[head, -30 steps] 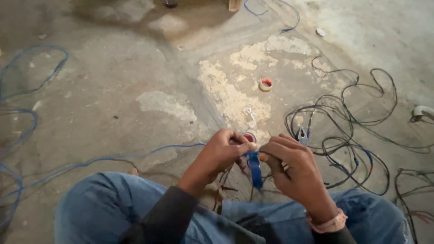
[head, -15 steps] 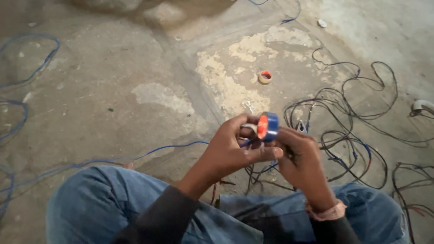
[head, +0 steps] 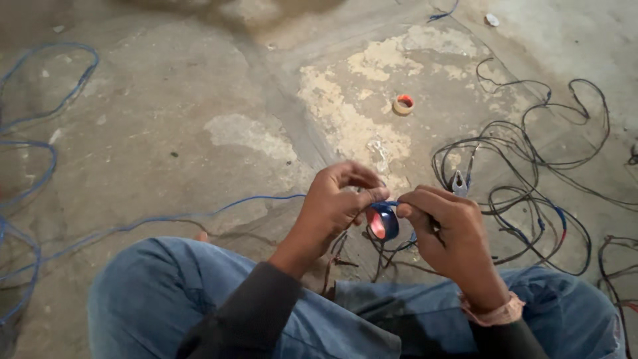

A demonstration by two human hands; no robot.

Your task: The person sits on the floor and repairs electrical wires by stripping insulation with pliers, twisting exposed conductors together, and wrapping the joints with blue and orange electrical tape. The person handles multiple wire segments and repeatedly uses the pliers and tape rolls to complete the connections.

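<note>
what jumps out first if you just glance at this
Both hands meet mid-frame: the left hand and right hand pinch a blue tape roll with a red core above denim-clad knees. A tangle of black wires sprawls to the right, and a small orange tape roll lies on the concrete floor beyond.

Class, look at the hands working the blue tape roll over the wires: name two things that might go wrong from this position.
1. The blue tape roll hangs between the left hand and right hand above the bare floor; a slip would probably drop it into the dust.
2. The tangled black wires lie close beside the right hand, so the pulled strip might snag them.
</note>
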